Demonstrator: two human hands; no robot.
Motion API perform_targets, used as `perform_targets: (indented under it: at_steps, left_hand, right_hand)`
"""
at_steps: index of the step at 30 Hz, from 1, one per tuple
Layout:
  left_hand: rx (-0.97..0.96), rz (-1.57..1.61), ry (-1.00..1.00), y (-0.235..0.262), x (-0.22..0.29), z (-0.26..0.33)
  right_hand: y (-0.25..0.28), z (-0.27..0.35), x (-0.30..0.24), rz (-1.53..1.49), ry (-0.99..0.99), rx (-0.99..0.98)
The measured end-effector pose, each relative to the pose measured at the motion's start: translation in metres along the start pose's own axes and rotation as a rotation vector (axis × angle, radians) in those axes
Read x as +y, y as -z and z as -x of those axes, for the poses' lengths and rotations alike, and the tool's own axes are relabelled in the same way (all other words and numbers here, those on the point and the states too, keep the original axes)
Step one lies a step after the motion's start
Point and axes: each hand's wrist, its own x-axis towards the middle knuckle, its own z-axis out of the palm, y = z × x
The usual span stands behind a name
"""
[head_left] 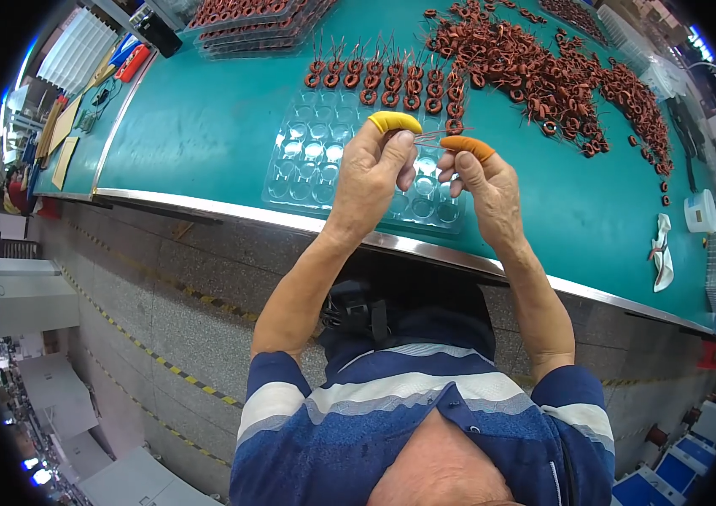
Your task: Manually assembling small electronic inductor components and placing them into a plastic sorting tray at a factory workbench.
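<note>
Over a clear plastic tray (278,181) with round pockets, my two hands face each other. My left hand (371,169), a yellow finger cot (395,121) on its index finger, pinches thin reddish wire leads (430,136). The leads stretch across to my right hand (486,184), which wears an orange finger cot (468,147) and pinches at their other side. Whether a coil body sits in the fingers is hidden. Small wire-wound ring coils (372,82) fill the tray's far rows and right column, their leads pointing away. Several nearer pockets hold nothing.
A large heap of loose ring coils (535,72) spreads over the green bench (198,135) at the far right. Stacked filled trays (257,29) stand at the back left. A white cloth (663,257) and a white tub (699,211) lie near the right end.
</note>
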Motion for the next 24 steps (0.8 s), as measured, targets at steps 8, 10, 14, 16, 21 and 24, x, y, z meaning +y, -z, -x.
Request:
perform_targets:
  at_steps: [8, 10, 14, 16, 21, 24]
  left_hand:
    - [-0.053, -0.055, 0.065, 0.000, -0.003, -0.001]
    - [-0.141, -0.120, 0.010, 0.002, -0.005, 0.002]
    - [-0.160, -0.173, -0.004, 0.003, -0.006, 0.004]
    - [-0.154, -0.316, -0.015, 0.002, -0.004, 0.007]
    - [-0.084, -0.414, -0.079, 0.002, -0.004, 0.014]
    - [-0.101, -0.387, -0.112, 0.002, -0.009, 0.013]
  right_hand:
    - [-0.003, -0.001, -0.001, 0.108, -0.006, 0.080]
    - [-0.004, 0.000, 0.000, 0.120, -0.012, 0.078]
    - [-0.010, 0.001, 0.002, 0.054, -0.021, 0.076]
    - [-0.015, 0.006, 0.000, 0.065, -0.022, 0.096]
    - [-0.021, 0.010, -0.024, 0.305, 0.130, 0.209]
    - [-0.013, 0.008, -0.016, 0.187, 0.036, 0.208]
